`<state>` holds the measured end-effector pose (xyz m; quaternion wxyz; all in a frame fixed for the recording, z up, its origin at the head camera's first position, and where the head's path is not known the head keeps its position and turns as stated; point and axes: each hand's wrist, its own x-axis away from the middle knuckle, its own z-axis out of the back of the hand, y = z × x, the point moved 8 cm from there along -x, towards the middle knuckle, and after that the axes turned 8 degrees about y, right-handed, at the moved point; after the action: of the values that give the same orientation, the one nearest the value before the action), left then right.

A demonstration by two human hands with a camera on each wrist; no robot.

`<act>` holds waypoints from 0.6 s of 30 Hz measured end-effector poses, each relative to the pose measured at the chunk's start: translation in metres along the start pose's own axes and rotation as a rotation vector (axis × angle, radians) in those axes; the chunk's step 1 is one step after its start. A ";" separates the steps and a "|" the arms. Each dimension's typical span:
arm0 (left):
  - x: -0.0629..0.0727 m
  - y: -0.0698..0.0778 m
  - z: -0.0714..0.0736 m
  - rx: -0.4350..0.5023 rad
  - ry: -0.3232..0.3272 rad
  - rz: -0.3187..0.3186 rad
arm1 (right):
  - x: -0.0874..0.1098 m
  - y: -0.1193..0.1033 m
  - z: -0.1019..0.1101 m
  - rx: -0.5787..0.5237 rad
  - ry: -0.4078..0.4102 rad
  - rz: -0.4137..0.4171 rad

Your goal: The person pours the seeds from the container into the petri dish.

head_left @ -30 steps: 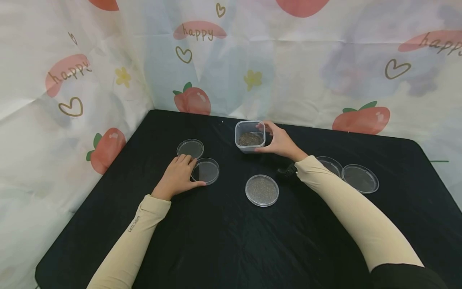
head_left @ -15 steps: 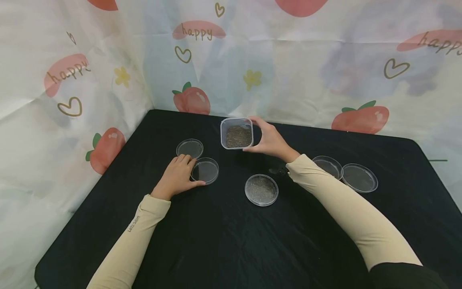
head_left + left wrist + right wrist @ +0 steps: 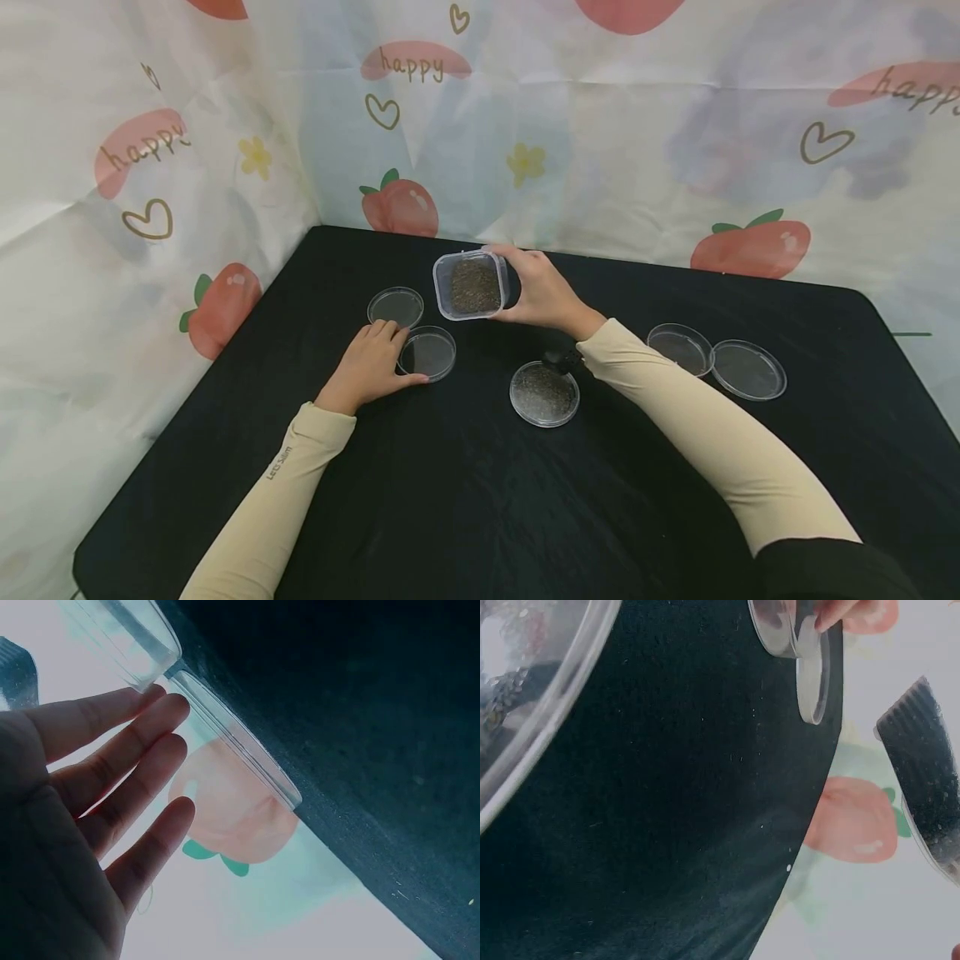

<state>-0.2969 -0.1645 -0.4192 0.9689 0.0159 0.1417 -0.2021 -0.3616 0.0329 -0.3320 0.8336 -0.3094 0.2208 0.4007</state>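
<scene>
My right hand grips a clear square plastic tub by its side, tilted to the left. Dark, fine granular material lies inside it; the same tub shows at the right of the right wrist view. On the left, my left hand holds a clear petri dish at its edge, thumb in front and fingers at the left side. In the left wrist view, its other fingers stretch out beside the dish. Just behind sits a second petri dish.
A round dish with grey-brown grains stands mid-table, partly overlapped by the black wrist camera. Two more clear dishes lie at the right beside the right sleeve. Black cloth covers the table; a patterned curtain hangs behind.
My right hand has carried the tub leftward, closer to the left dishes, and tipped it so its contents show more. The left hand keeps its place at the dish.
</scene>
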 end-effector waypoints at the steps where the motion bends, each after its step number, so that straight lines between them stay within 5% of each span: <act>1: 0.000 0.000 0.000 0.001 -0.001 0.000 | -0.001 -0.002 0.000 0.002 0.006 0.021; 18: 0.000 -0.001 -0.004 0.012 -0.041 0.022 | -0.005 -0.022 -0.007 0.079 0.066 0.188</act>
<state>-0.2988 -0.1651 -0.4231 0.9736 0.0192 0.1206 -0.1926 -0.3477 0.0144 -0.3260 0.7962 -0.2671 0.2920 0.4577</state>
